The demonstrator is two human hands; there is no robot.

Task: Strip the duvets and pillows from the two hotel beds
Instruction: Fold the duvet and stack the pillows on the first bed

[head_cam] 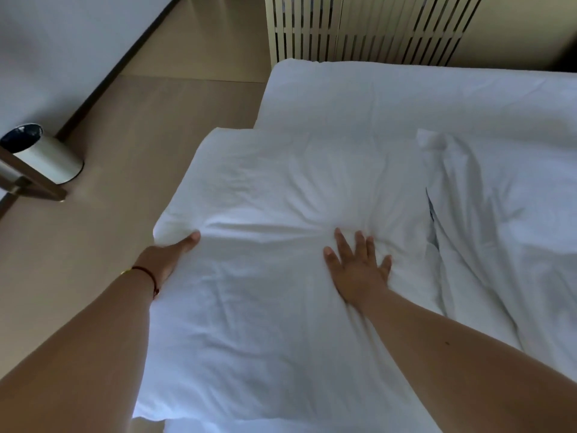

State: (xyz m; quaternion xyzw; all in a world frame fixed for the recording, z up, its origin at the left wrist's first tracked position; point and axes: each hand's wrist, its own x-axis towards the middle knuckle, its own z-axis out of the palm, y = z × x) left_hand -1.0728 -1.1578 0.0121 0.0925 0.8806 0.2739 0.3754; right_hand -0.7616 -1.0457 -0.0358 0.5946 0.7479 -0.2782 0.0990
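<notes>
Where the bed [468, 98] meets its left edge lies one pillow [265, 245]: white cotton case, soft, rectangular, creased in a fan of folds toward the middle. Right hand [356, 270]: grip released, fingers straight and spread, palm pressing flat on the pillow's right half. Left hand [170, 254]: at the pillow's left edge, thumb laid on top; the other fingers are hidden beneath, so its grip cannot be told. Duvet [505, 232]: white, rumpled, heaped just beside the pillow on the right. Floor [131, 145]: smooth tan, open along the bed's left side. Bin [43, 154]: pale cylinder, dark liner, well apart by the wall. Slatted panel [359, 29]: beyond the bed's far edge.
</notes>
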